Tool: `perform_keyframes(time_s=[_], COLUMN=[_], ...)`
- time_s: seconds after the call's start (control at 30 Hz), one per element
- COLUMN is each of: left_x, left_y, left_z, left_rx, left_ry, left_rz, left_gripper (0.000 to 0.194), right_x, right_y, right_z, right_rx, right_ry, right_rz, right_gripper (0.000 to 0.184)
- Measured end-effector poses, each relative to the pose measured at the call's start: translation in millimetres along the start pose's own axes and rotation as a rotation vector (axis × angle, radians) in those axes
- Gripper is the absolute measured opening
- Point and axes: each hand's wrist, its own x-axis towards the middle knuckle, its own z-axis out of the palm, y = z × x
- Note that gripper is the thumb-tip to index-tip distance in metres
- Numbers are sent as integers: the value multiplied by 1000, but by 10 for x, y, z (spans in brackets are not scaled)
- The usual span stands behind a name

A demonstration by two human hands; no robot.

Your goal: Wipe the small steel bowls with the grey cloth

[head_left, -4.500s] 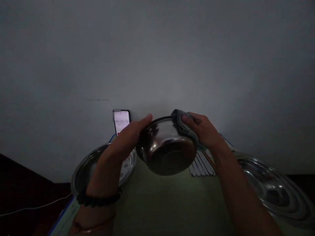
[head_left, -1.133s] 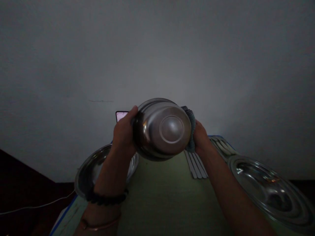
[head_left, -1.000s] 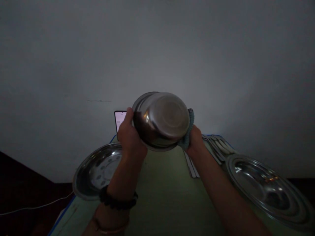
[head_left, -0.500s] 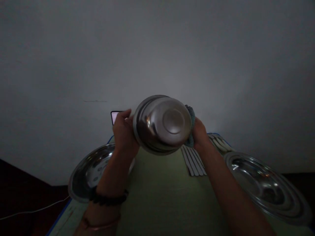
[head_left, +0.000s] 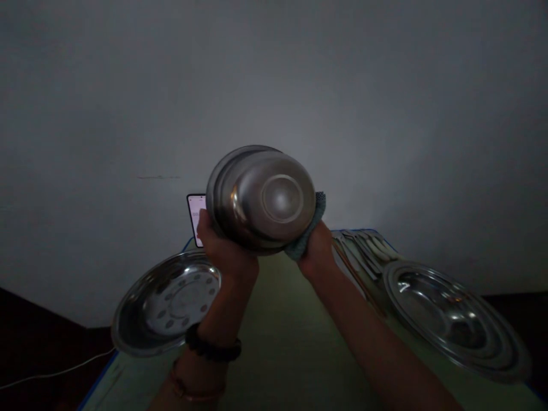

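A shiny metal bowl (head_left: 265, 200) is held up above the table, tilted so that its round base faces me. My left hand (head_left: 229, 251) grips its rim at the lower left, the thumb showing at the side and the other fingers hidden behind the bowl. A grey-green cloth (head_left: 306, 234) lies pressed against the bowl's right wall, and my right hand (head_left: 317, 248) is closed on it, its fingertips mostly out of sight. The left wrist wears a black beaded bracelet and a thin reddish band.
At the left stands a wide metal basin (head_left: 171, 302); at the right, stacked metal basins (head_left: 454, 325). Several pieces of cutlery (head_left: 363, 251) lie at the back right of the green table (head_left: 295, 342). A lit phone (head_left: 194, 208) leans against the pale wall (head_left: 274, 85).
The bowl has shifted left and slightly up, turning in my hands. My left hand has moved to its lower rim. My right hand has slid the cloth lower along the wall.
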Motion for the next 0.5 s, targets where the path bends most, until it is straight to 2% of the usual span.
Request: perform_keyframes(time_s=[0.1, 0.17, 0.3, 0.4, 0.5], left_x=[-88, -105, -12, 103, 147], left_y=[-53, -27, 153, 267, 308], left_z=[19, 24, 8, -18, -24], left_rx=[-54, 38, 444, 711, 836], left_ry=[-72, -85, 64, 108, 33], left_rz=[70, 65, 38, 42, 31], left_gripper=[33, 36, 34, 42, 46], right_x=[37, 121, 328, 369, 215], right_y=[56, 8, -263, -522, -644], right_z=[-44, -96, -202, -229, -167], right_rx=[-42, -99, -135, -197, -433], right_ry=[-21, -25, 58, 71, -11], right_rz=[66, 49, -74, -293, -628], right_gripper=[18, 18, 25, 24, 33])
